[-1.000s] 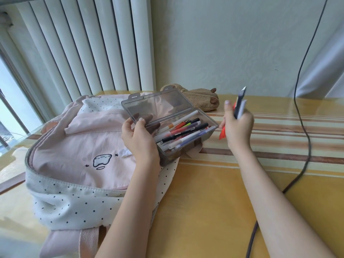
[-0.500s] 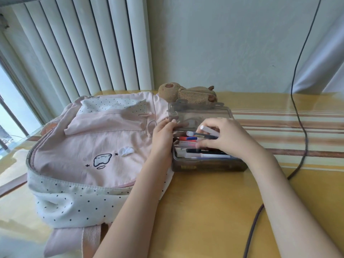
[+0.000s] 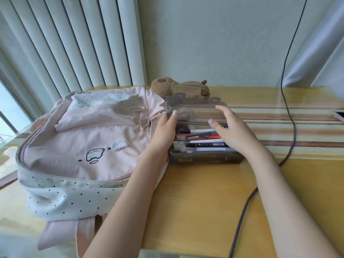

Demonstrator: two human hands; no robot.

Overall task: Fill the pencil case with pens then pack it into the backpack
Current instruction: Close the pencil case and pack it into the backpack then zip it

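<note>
The clear pencil case [image 3: 206,157] sits on the table [image 3: 204,202] at centre frame, touching the pink backpack [image 3: 83,138] on its left, with pens [image 3: 204,145] inside and its lid [image 3: 195,110] half open. The right hand [image 3: 232,131] rests relaxed, straight fingers on the lid. The left hand [image 3: 163,131] sets its thumb on the lid's left corner; its other fingers are hidden, so I cannot tell its grasp.

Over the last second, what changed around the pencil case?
The left grip lowered the tilted pencil case flat onto the table beside the backpack. The right grip laid its bundle of pens inside and let go. Both grips now touch the clear lid, which is open. The backpack, plush toy and cable stayed put.
</note>
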